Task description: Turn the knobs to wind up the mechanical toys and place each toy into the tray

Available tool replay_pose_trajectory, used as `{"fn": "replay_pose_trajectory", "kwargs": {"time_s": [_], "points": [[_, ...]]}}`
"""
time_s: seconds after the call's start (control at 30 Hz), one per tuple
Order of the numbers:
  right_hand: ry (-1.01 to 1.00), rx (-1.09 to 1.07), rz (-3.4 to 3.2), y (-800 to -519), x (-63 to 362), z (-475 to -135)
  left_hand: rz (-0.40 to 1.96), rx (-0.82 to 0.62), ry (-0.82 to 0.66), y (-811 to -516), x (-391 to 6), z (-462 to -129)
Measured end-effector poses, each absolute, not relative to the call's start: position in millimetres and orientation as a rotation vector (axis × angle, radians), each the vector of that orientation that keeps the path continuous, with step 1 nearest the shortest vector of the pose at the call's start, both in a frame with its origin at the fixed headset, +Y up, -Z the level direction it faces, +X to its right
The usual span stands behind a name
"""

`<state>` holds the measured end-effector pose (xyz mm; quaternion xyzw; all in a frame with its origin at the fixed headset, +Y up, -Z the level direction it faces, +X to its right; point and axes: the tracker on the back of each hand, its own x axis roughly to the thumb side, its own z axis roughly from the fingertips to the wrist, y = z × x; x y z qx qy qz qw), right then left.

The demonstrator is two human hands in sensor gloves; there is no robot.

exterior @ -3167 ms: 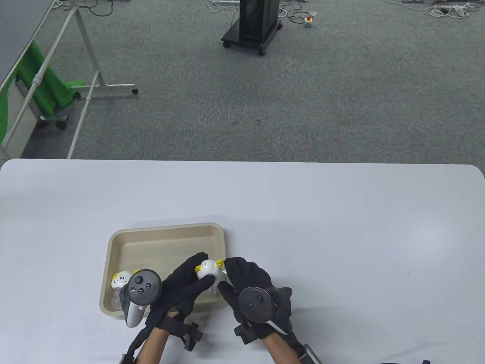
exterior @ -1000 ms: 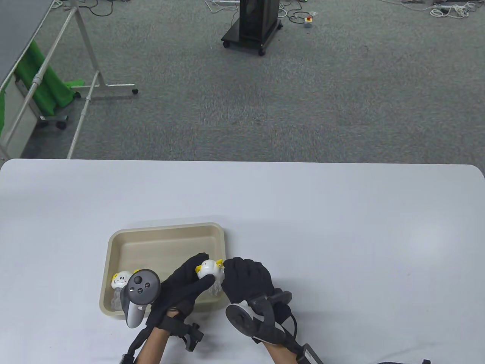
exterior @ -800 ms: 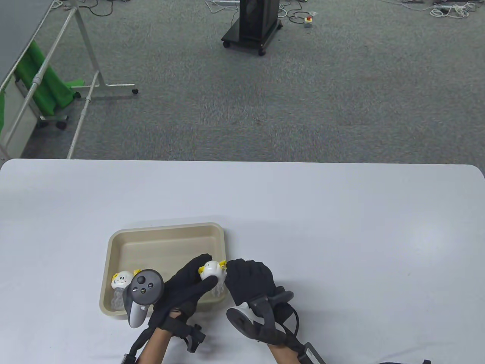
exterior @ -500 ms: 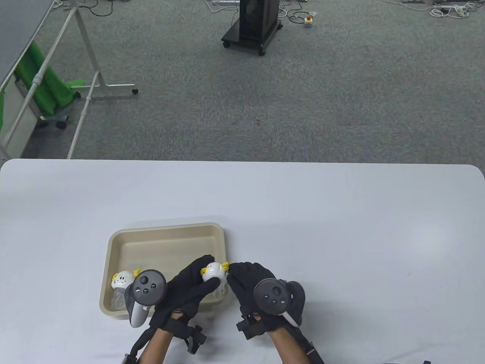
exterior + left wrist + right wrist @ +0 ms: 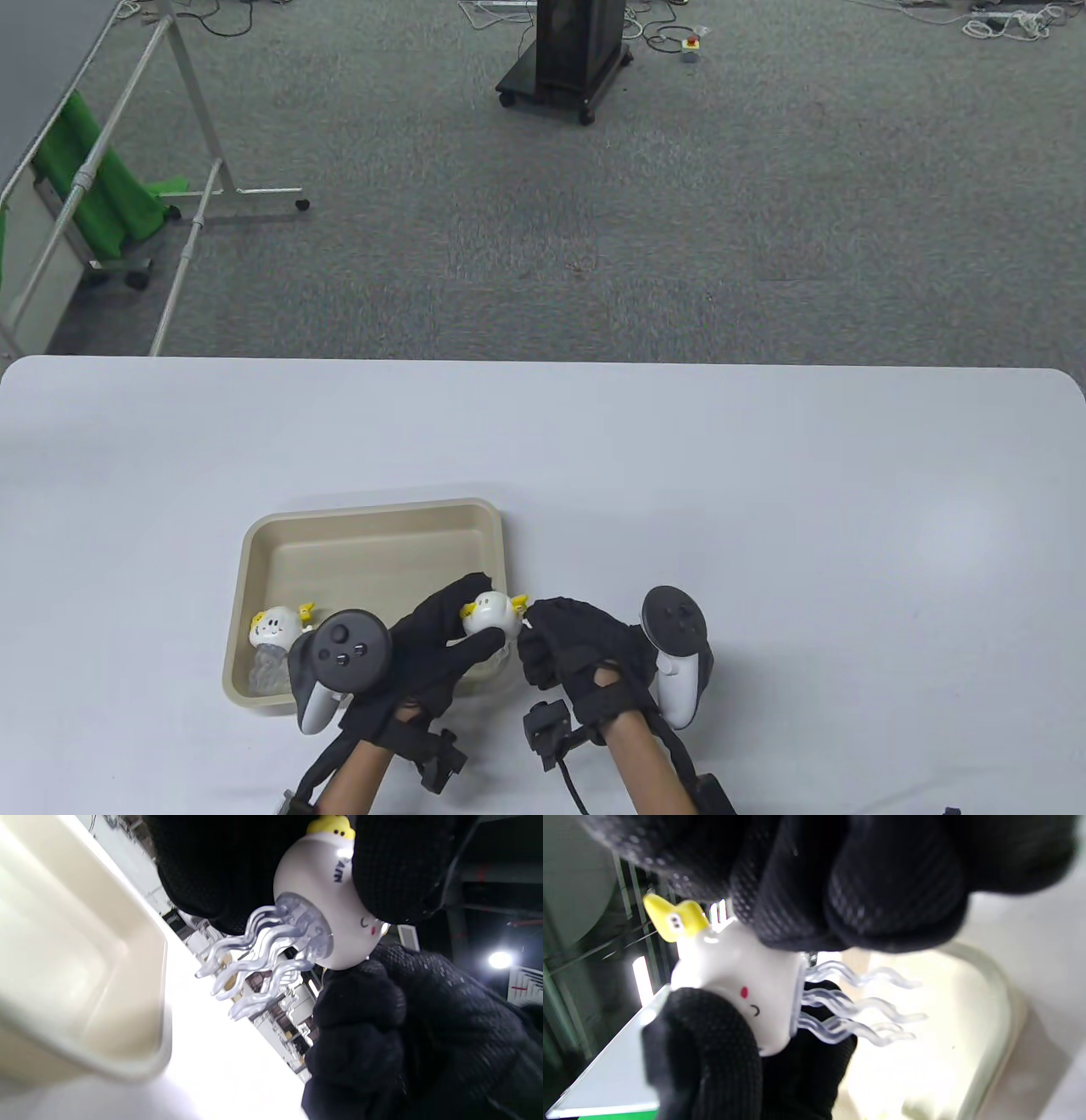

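Observation:
A white jellyfish toy point(image 5: 494, 611) with yellow bits and clear tentacles hangs over the near right corner of the beige tray point(image 5: 373, 509). My left hand point(image 5: 475, 618) grips its round body between thumb and fingers. My right hand point(image 5: 536, 624) meets it from the right, fingers curled and pinching at the toy's side; the knob itself is hidden under them. In the left wrist view the toy point(image 5: 322, 899) points its tentacles towards the tray point(image 5: 85, 984). The right wrist view shows the toy point(image 5: 734, 971) beneath my right fingers point(image 5: 861, 891). A second jellyfish toy point(image 5: 273, 628) lies in the tray's near left corner.
The tray sits near the front of the white table point(image 5: 764, 509), left of centre. Beyond the table's far edge are grey carpet, a black wheeled stand point(image 5: 564, 51) and a metal frame with green cloth point(image 5: 102, 195).
My right wrist has rolled back and forth at the toy; its tracker now lies to the right of the hand. Both hands and the toy have drifted slightly right. The left hand's grip holds.

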<state>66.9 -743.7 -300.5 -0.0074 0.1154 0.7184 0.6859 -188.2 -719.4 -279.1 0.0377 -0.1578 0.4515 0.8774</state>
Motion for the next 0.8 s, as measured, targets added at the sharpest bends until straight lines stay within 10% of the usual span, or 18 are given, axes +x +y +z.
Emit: {"fn": "replay_pose_trajectory", "kwargs": {"time_s": [0.3, 0.8], "points": [[0.140, -0.009, 1.644, -738.6, 71.6, -299.1, 0.548, 0.256, -0.157, -685.0, -227.1, -295.7], [0.145, -0.008, 1.648, -738.8, 71.7, -299.2, 0.322, -0.130, 0.273, -720.1, -270.4, -362.9]]}}
